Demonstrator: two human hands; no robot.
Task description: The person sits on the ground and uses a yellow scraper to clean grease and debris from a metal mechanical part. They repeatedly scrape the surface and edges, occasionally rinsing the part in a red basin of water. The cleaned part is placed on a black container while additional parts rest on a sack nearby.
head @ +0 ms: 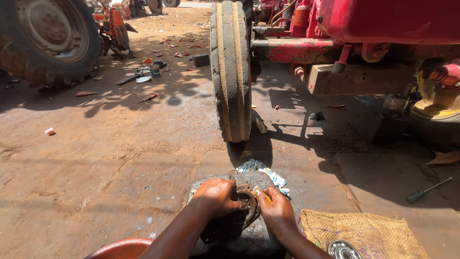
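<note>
Both of my hands work on a rusty round metal part (247,201) that rests on a dark, greasy stone block (239,230) in front of me. My left hand (215,195) grips the left side of the part from above. My right hand (274,207) is closed on its right side, fingers pinching something small and yellowish at the rim. The part's centre is partly hidden by my fingers.
A narrow tractor front tyre (231,72) stands just beyond the block, with the red tractor body (364,33) to the right. A burlap sack (364,235) holds a steel bearing (342,249). A green-handled screwdriver (427,190) lies at right. A red basin rim (122,249) sits bottom left.
</note>
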